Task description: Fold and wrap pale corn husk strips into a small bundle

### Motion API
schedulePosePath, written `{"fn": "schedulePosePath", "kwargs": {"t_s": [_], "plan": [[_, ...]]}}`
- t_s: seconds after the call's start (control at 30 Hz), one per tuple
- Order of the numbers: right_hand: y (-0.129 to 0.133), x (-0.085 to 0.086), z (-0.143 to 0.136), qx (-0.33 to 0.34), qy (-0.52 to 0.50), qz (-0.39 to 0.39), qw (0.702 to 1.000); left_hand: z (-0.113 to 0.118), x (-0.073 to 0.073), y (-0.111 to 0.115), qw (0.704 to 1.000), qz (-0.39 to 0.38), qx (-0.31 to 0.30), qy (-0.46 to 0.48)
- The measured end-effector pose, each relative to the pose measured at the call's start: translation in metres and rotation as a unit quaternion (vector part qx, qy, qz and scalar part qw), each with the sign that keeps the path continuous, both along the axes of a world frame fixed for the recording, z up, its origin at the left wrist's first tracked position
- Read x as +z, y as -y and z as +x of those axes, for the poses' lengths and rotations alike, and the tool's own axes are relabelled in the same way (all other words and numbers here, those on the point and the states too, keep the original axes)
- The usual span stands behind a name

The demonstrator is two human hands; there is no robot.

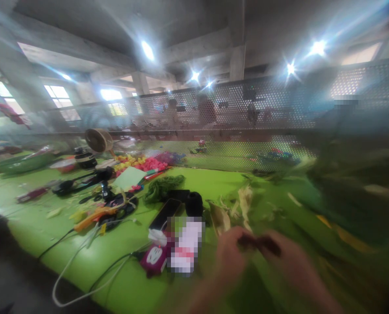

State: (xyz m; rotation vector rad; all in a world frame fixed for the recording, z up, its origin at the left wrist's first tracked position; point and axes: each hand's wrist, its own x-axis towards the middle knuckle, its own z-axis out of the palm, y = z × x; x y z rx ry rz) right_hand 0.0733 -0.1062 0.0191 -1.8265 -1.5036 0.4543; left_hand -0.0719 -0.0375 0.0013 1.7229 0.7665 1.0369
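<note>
In the head view, low and right of centre, my left hand (230, 255) and my right hand (288, 253) are close together above the green table. Between them runs a dark brown strip (258, 242), blurred, with the fingers of both hands closed on it. Whether it is one piece or two I cannot tell. Just beyond the hands lie pale, dry husk-like pieces (245, 200) and a tan curled leaf (220, 218). Left of my left hand are a pixelated white-and-red item (184, 248) and a purple packet (154, 260) with white tissue sticking out.
A phone (166, 213), black cylinder (193, 204) and green yarn bundle (163, 188) lie left of centre. Further left, an orange glue gun (94, 218) trails a cable. A small fan (99, 140) stands behind. A perforated panel (181, 113) lines the back; a large dark bulk (361, 187) fills the right.
</note>
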Motion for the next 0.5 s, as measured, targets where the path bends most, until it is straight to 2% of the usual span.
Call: {"fn": "schedulePosePath", "kwargs": {"t_s": [0.1,0.27,0.5], "plan": [[-0.0007,-0.0037,0.0012,0.003,0.015,-0.012,1.0,-0.0001,0.0011,0.0007,1.0,0.017,-0.008,0.007],[-0.0006,-0.0076,0.0001,0.012,-0.013,0.006,1.0,-0.0008,0.0005,0.0005,1.0,0.011,-0.009,0.011],[-0.003,-0.0096,0.0012,0.036,-0.024,0.02,0.999,-0.0026,0.0021,0.0027,0.998,0.051,0.01,-0.029]]}}
